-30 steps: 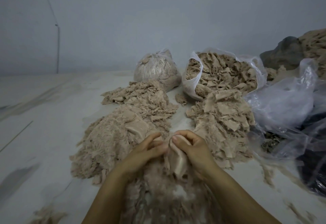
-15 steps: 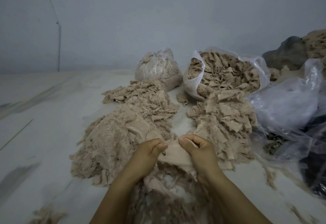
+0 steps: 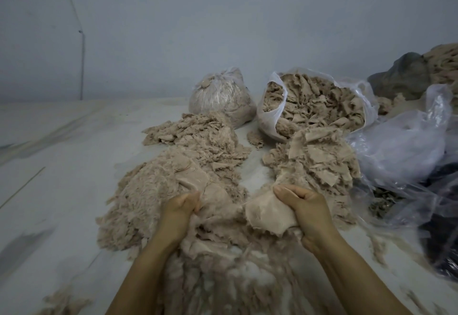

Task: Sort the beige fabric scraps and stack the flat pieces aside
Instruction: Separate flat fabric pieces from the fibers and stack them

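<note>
My right hand (image 3: 301, 205) grips a flat beige fabric piece (image 3: 269, 215) just above the loose scrap heap in front of me (image 3: 223, 265). My left hand (image 3: 179, 209) is curled on another beige piece (image 3: 213, 192) at the edge of the fluffy left pile (image 3: 143, 195). A thin thread runs between the two pieces. A pile of flat cut pieces (image 3: 319, 158) lies to the right, behind my right hand.
A tied bag of scraps (image 3: 220, 96) and an open plastic bag full of beige scraps (image 3: 314, 101) stand at the back. Crumpled clear plastic bags (image 3: 406, 151) and dark material crowd the right side. A wall rises behind; pale floor (image 3: 49, 166) stretches left.
My hands, close together on one stretched piece before, have pulled apart. The fabric has split, each hand now holding its own part, left going left and right going right.
</note>
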Motion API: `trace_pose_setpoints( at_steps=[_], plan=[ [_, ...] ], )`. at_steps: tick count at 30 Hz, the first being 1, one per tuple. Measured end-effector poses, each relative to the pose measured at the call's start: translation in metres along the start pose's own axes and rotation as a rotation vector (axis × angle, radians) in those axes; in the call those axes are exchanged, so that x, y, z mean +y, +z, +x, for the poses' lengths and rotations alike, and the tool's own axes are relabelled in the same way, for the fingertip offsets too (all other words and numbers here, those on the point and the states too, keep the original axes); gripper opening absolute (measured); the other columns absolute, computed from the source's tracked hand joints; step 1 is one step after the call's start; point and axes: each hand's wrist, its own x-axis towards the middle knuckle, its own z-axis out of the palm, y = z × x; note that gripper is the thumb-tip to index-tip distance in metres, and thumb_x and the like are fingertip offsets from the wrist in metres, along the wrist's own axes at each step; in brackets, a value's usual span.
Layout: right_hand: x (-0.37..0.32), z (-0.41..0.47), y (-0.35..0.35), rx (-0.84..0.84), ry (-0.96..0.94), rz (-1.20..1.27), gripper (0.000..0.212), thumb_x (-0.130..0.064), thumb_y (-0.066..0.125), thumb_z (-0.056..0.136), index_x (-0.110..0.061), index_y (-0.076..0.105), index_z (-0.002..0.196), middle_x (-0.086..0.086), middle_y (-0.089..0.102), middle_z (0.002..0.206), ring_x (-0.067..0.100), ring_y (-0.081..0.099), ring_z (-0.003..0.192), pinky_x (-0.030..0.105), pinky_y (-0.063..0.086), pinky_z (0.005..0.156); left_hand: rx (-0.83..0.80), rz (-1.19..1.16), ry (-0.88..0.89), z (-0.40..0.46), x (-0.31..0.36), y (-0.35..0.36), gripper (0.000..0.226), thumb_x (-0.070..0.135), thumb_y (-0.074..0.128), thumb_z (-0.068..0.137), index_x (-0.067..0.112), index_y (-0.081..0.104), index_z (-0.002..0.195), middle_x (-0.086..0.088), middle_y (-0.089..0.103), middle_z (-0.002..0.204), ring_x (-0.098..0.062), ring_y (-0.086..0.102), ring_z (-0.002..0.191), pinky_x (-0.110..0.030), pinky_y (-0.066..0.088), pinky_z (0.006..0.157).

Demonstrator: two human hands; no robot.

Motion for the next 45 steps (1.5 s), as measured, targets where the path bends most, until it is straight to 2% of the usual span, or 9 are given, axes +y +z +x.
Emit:
trace_pose_setpoints(
  at_steps=[6, 9, 14, 19, 23, 29, 33, 39, 45],
  plan=[
    [0.004, -0.008, 0.028, -0.219, -0.008, -0.127, 0.012, -0.012, 0.069, 0.085, -0.001, 0.074, 0.083, 0.012, 0.073, 0.076, 0.016, 0.065, 0.065, 0.023, 0.051, 0.056, -0.400, -0.025, -0.036, 0.001, 0.017, 0.029, 0.041, 0.054, 0.062, 0.077, 0.030, 0.060, 0.111, 0.015, 0.066, 0.101, 0.008, 0.062, 0.092, -0.009, 0.045, 0.080],
    [0.008, -0.009, 0.035, -0.247, -0.043, -0.221, 0.036, -0.037, 0.054, 0.095, -0.006, 0.071, 0.088, 0.013, 0.072, 0.086, 0.019, 0.065, 0.077, 0.032, 0.051, 0.070, -0.405, -0.089, -0.014, -0.005, 0.018, 0.045, 0.005, 0.027, 0.066, 0.087, 0.026, 0.069, 0.091, 0.013, 0.069, 0.076, -0.003, 0.065, 0.073, -0.011, 0.046, 0.065],
    [0.027, -0.010, 0.016, -0.192, -0.178, -0.465, 0.037, -0.032, 0.049, 0.098, -0.010, 0.056, 0.069, -0.008, 0.047, 0.043, 0.003, 0.042, 0.041, 0.025, 0.035, 0.050, -0.013, -0.194, -0.095, 0.008, 0.013, 0.027, 0.029, 0.018, 0.050, 0.096, 0.016, 0.061, 0.070, 0.001, 0.064, 0.065, -0.017, 0.057, 0.063, -0.028, 0.043, 0.059],
    [0.041, -0.017, 0.010, -0.403, 0.069, -0.433, 0.065, -0.067, 0.036, 0.083, -0.012, 0.071, 0.090, -0.004, 0.067, 0.065, 0.006, 0.060, 0.059, 0.023, 0.048, 0.061, -0.156, -0.251, -0.063, 0.008, 0.022, 0.026, 0.025, 0.020, 0.049, 0.097, 0.012, 0.066, 0.081, 0.002, 0.070, 0.071, -0.009, 0.064, 0.064, -0.018, 0.049, 0.055],
    [0.032, -0.016, 0.027, -0.403, 0.036, -0.098, 0.054, -0.057, 0.050, 0.089, -0.010, 0.068, 0.111, 0.012, 0.072, 0.105, 0.027, 0.069, 0.100, 0.043, 0.053, 0.091, -0.339, -0.284, -0.070, -0.001, 0.024, 0.035, 0.018, 0.022, 0.056, 0.090, 0.008, 0.067, 0.089, -0.004, 0.070, 0.078, -0.014, 0.065, 0.069, -0.021, 0.052, 0.061],
    [0.027, -0.012, 0.039, 0.019, -0.124, -0.075, 0.034, -0.027, 0.062, 0.091, 0.002, 0.058, 0.076, 0.012, 0.053, 0.066, 0.023, 0.048, 0.063, 0.033, 0.038, 0.057, -0.331, -0.150, 0.019, -0.007, 0.025, 0.038, 0.022, 0.017, 0.056, 0.092, 0.021, 0.064, 0.072, 0.016, 0.060, 0.065, -0.001, 0.054, 0.062, -0.013, 0.043, 0.059],
    [0.023, -0.014, 0.044, -0.104, -0.141, -0.138, 0.038, -0.042, 0.065, 0.084, -0.011, 0.055, 0.064, 0.008, 0.049, 0.058, 0.019, 0.046, 0.056, 0.031, 0.038, 0.055, -0.487, -0.413, -0.165, -0.008, 0.028, 0.037, 0.029, 0.034, 0.054, 0.094, 0.012, 0.073, 0.096, -0.008, 0.073, 0.099, -0.024, 0.068, 0.093, -0.030, 0.054, 0.079],
    [0.034, -0.012, 0.039, 0.000, -0.209, -0.334, 0.058, -0.064, 0.043, 0.078, -0.013, 0.046, 0.053, 0.005, 0.040, 0.050, 0.017, 0.038, 0.048, 0.026, 0.031, 0.051, -0.224, -0.281, -0.082, -0.006, 0.026, 0.041, 0.030, 0.020, 0.058, 0.092, 0.020, 0.061, 0.061, 0.007, 0.057, 0.059, -0.002, 0.052, 0.054, -0.014, 0.043, 0.051],
    [0.029, -0.010, 0.038, -0.288, -0.101, -0.226, 0.057, -0.058, 0.038, 0.092, -0.014, 0.072, 0.081, -0.003, 0.071, 0.074, 0.011, 0.067, 0.071, 0.023, 0.053, 0.066, -0.367, -0.369, -0.116, -0.007, 0.025, 0.041, 0.018, 0.026, 0.058, 0.089, 0.012, 0.068, 0.084, 0.000, 0.070, 0.078, -0.012, 0.065, 0.072, -0.023, 0.051, 0.066]
  ],
)
